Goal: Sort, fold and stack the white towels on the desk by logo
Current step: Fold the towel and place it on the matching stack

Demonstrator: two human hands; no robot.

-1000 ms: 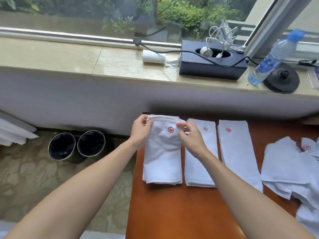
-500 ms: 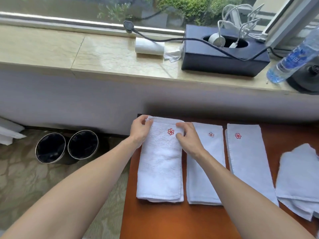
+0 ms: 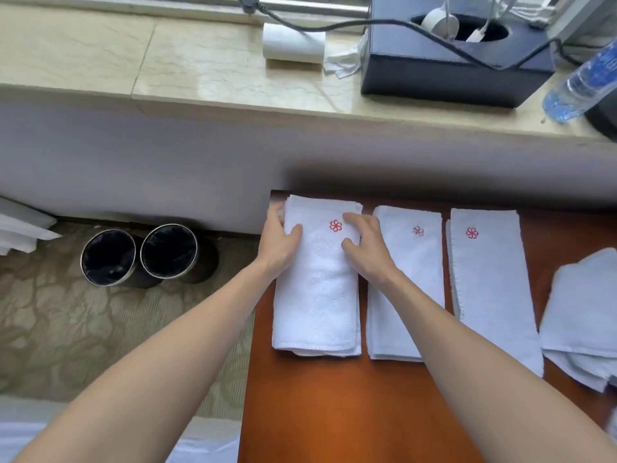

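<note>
The loose pile [image 3: 581, 315] of white towels, far right of the left towel [image 3: 317, 295], is cut off by the picture's edge, so its count cannot be told. The right forearm hides the near right corner of the middle towel [image 3: 405, 262]. That towel's logo [image 3: 418, 231] is faint and hard to read. On the sill [image 3: 200, 61] beyond the left towel, a bottle [image 3: 581, 85] is cut off at the right. A dark box [image 3: 450, 71] has a cable across it, and what it holds is unclear.

Three folded towels lie in a row on the tabletop [image 3: 334, 412]. The left towel is at the far left corner, the middle towel is just right of it, and a third towel [image 3: 487, 279] is further right. Each shows one red flower logo near its far end, three in all. The left towel shows several layers at its near edge.

Both hands are on the far end of the left towel. The right hand [image 3: 365, 248] lies flat on it with its fingers [image 3: 354, 218] straight, just right of that towel's logo [image 3: 336, 225]. The left hand [image 3: 278, 243] sets its thumb on top at the towel's left edge. Its fingers are blurred beside the far corner, and whether they curl under the cloth cannot be told.

Left of the left towel, two dark bins [image 3: 108, 257] stand on the floor side by side. One white roll [image 3: 293, 45] lies on the sill.
</note>
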